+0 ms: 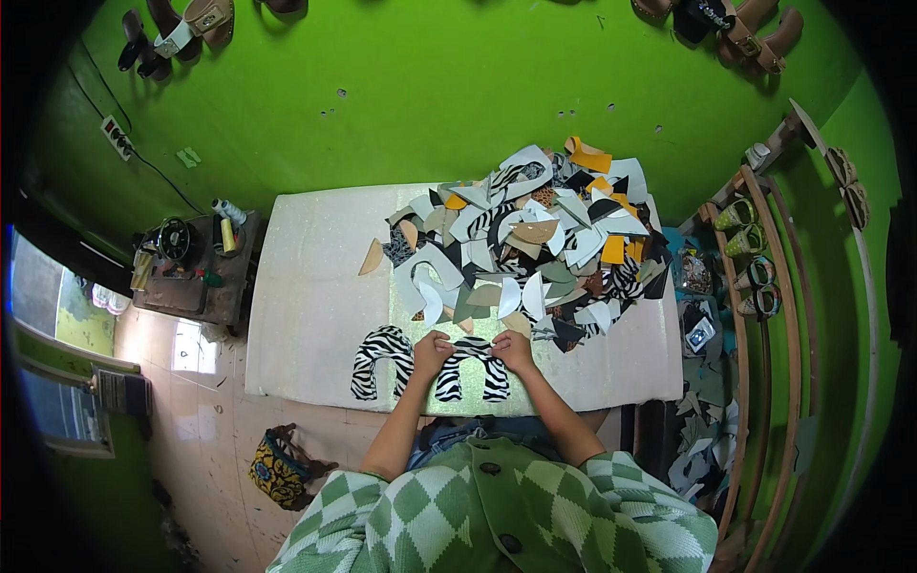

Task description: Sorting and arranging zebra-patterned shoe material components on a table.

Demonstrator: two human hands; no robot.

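Note:
My left hand (435, 352) and my right hand (514, 351) pinch the two upper sides of an arch-shaped zebra-print piece (471, 352). It lies at the front of the pale table (315, 277), its two legs pointing toward me. Fingers of both hands are closed at its edges, thumbs turned inward. Left of my left hand rests a second zebra-print arch piece (364, 368), flat on the table. Just beyond my hands begins a big heap of cut scraps (535, 234) in white, black, tan, green, yellow and animal prints.
A small work table (205, 286) with thread spools stands to the left. On the floor lies a patterned bag (279, 468). Sandals (745, 239) hang on a wooden rack (785, 382) at right, near more scraps (702, 420). A green wall (411, 105) borders the table's far side.

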